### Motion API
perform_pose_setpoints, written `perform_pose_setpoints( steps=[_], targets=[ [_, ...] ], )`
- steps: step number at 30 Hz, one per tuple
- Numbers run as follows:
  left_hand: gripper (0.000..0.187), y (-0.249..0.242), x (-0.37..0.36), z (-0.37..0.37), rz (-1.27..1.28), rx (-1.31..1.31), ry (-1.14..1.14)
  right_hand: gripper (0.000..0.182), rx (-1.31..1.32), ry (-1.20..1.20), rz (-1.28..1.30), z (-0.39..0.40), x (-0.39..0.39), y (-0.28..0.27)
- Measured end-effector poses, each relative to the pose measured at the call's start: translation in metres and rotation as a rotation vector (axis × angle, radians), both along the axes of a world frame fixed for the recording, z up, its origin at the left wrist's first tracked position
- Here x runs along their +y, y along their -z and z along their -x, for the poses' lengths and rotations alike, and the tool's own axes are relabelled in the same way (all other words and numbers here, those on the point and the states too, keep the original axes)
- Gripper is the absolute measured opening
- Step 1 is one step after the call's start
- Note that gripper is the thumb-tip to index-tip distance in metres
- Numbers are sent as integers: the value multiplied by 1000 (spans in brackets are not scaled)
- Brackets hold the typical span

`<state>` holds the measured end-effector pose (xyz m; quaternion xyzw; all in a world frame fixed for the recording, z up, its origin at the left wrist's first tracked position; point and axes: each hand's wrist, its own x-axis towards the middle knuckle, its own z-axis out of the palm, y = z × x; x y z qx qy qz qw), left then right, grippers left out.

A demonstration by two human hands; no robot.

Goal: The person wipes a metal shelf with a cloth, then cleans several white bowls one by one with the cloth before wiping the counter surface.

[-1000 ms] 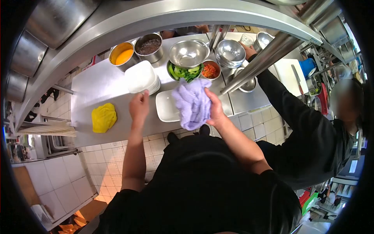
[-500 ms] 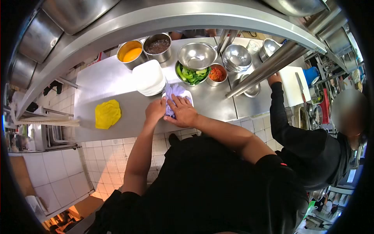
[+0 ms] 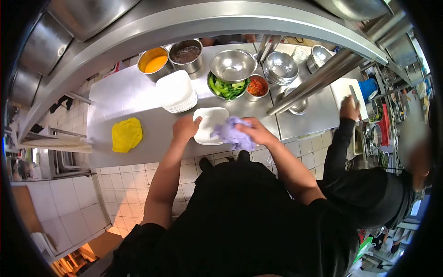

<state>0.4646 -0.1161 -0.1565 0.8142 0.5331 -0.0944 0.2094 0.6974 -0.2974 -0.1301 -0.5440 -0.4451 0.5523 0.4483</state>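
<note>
A single white dish [image 3: 206, 121] lies on the steel table near its front edge. At its left rim is my left hand [image 3: 185, 128], closed on that edge with the thumb at the rim. My right hand [image 3: 256, 132] grips a crumpled purple cloth [image 3: 235, 134], which hangs over the right side of the dish. Just behind my left hand stands a stack of white dishes [image 3: 176, 91]. A folded yellow cloth [image 3: 127, 135] lies to the left.
Pots of orange [image 3: 154, 64] and dark [image 3: 186, 54] liquid, a bowl of greens [image 3: 226, 87] and a red chopped mix [image 3: 256, 87] stand behind. A slanted steel post [image 3: 318, 83] crosses the right. A co-worker's hand [image 3: 350, 109] is at a cutting board [image 3: 343, 87].
My right hand has lifted the purple cloth off the dish and moved right, uncovering the dish's inside. My left hand now holds the rim. The co-worker's hand has moved right, to the knife.
</note>
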Motion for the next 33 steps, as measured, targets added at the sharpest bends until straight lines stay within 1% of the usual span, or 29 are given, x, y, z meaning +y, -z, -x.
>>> perform_pose_setpoints(
  steps=[1,2,3,4,6,8,9,10,11,12,14,15,16,18,19,21,22,24,25,26,28,29,30,31,32,33],
  targets=[
    [50,9,3,4,-12,-53,24,50,191,96,52,-12,-13,19],
    [48,14,5,6,-26,-104,51,51,360,215,69,-18,-25,28],
    [48,11,5,8,-26,-102,45,52,530,338,86,-20,-35,32],
    [46,6,4,9,-30,-128,18,52,534,335,87,-21,-44,36],
    [44,3,2,13,-36,-147,-5,54,834,498,119,-20,-57,40],
    [43,0,-6,22,-154,-296,-75,56,860,523,103,-17,-62,37],
    [43,-2,-9,26,-155,-292,-70,57,874,549,70,-15,-62,33],
    [43,-5,-13,30,-138,-415,-86,57,885,575,37,-13,-61,28],
    [43,-9,-17,31,-119,-539,-103,60,889,517,30,-9,-57,16],
    [43,-14,-22,28,-118,-537,-102,60,890,519,30,-4,-52,14],
    [45,-18,-37,15,-50,-745,-70,62,868,485,34,13,-38,11],
    [46,-25,-45,3,-35,-811,-31,66,818,487,-3,29,-26,5],
    [50,-33,-56,-6,14,-891,-49,66,819,482,0,34,-18,-7],
    [54,-23,-57,-14,243,-931,-79,67,1068,387,-39,36,0,-42],
    [54,-19,-61,-17,241,-933,-82,67,1067,384,-37,35,7,-43],
    [56,-19,-71,-27,289,-1025,-46,71,1089,280,39,33,18,-40],
    [56,-20,-75,-29,286,-1027,-50,71,1087,275,41,31,22,-37],
    [55,-29,-83,-30,336,-1096,-74,73,1229,206,125,29,30,-21],
    [55,-29,-80,-26,302,-1014,-55,75,1278,175,139,27,32,-7],
    [55,-27,-77,-22,298,-1016,-60,75,1276,169,141,28,31,-13],
    [54,-20,-71,-10,209,-878,62,74,1263,255,45,34,26,-34],
    [54,-13,-66,-1,182,-878,37,72,1371,189,-106,27,24,-39],
    [54,-17,-60,8,154,-879,13,72,1371,188,-103,17,19,-41],
    [55,-23,-52,21,143,-843,-79,71,1319,334,-144,6,13,-43],
    [56,-12,-36,36,35,-777,-179,70,1263,480,-188,-5,8,-45],
    [57,-15,-18,49,-9,-689,-280,70,1263,482,-192,-16,0,-47]
  ],
)
